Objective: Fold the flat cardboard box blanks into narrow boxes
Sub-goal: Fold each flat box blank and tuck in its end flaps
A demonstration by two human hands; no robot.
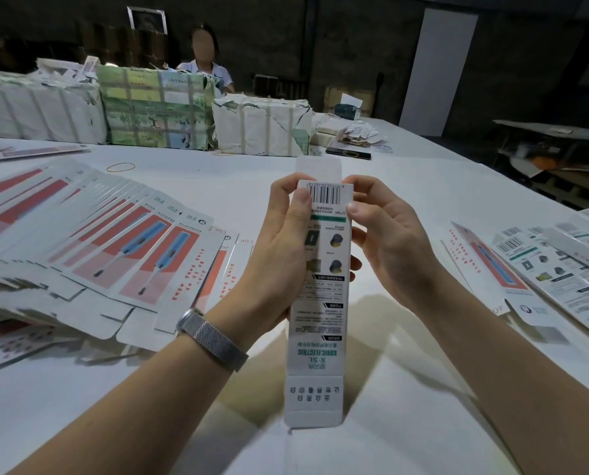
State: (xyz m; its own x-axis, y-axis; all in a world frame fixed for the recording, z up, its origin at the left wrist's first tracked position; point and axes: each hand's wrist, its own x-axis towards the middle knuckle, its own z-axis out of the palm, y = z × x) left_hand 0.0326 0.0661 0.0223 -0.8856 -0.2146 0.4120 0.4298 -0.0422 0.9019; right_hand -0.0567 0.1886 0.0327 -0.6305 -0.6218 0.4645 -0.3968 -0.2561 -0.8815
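I hold one long box (322,296) up over the near edge of the white table (372,186), with its far end pointing away from me. My left hand (283,255) wraps around its left side, thumb on the front by the barcode. My right hand (385,241) pinches its right side near the top, thumb on the front too. I think I hold it from both sides so I can squeeze it open into a narrow box. The top flap (317,171) sticks up past my fingers and the bottom flap (315,402) hangs toward me, so neither end is tucked in yet.

A big fan of flat blanks (91,241) lies along the left edge, close by so I can grab the next one. More boxes (560,269) lie by the right edge. A rubber band (120,166) sits past the fan. Wrapped bundles (156,111) stand along the far edge, and another person (205,63) sits behind them. The room is dark.
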